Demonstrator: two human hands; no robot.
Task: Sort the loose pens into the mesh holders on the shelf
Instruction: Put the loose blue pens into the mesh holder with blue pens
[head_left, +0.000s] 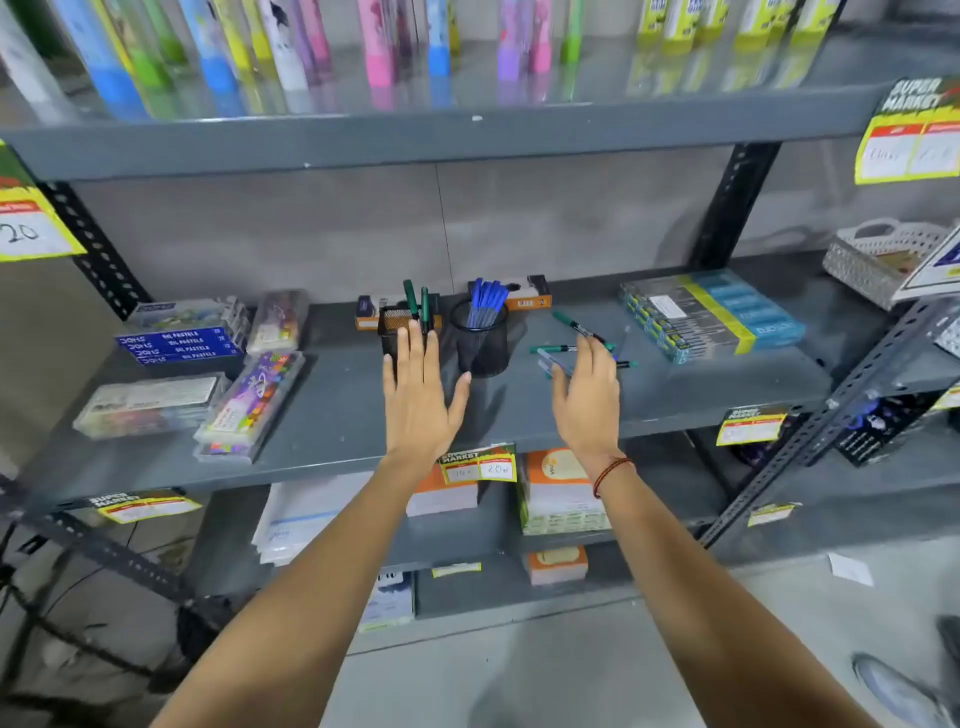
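Observation:
Two black mesh holders stand mid-shelf. The left holder (390, 332) has green pens (415, 301) in it, and the right holder (482, 340) is full of blue pens (485, 301). My left hand (421, 395) is open, fingers spread, just in front of the left holder and partly covering it. My right hand (587, 400) is over the loose pens to the right of the holders, thumb and fingers closed on a bluish pen (551, 362) that sticks out to its left. Loose green pens (574, 326) lie on the shelf (675, 395) around that hand.
Orange boxes (530, 296) stand behind the holders. Pastel boxes (182, 343) and clear cases (249, 405) lie at the left, blue-and-yellow packs (711, 317) at the right, a white basket (878, 260) far right. Paper pads fill the shelf below.

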